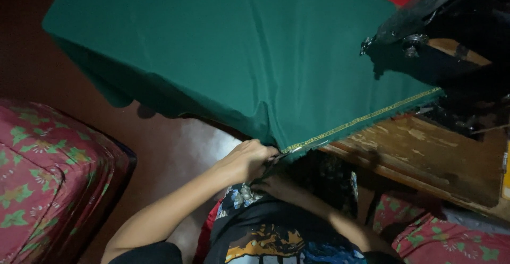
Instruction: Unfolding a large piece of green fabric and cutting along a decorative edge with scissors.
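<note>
A large dark green cloth (239, 46) lies spread over a wooden table (425, 158) and hangs off its near edge. A yellow-printed selvedge (366, 118) runs along the cloth's near right border. My left hand (245, 160) is closed on the cloth's hanging edge where the selvedge ends. My right hand (273, 183) sits just below it in shadow, closed on dark scissors (276, 163). Their blade glints at the cloth's edge.
A black sewing machine (441, 25) stands on the table at the upper right. A red cushion with green floral print (48, 173) is at the left, and similar fabric (441, 237) lies at the lower right. The floor is dark reddish brown (175, 147).
</note>
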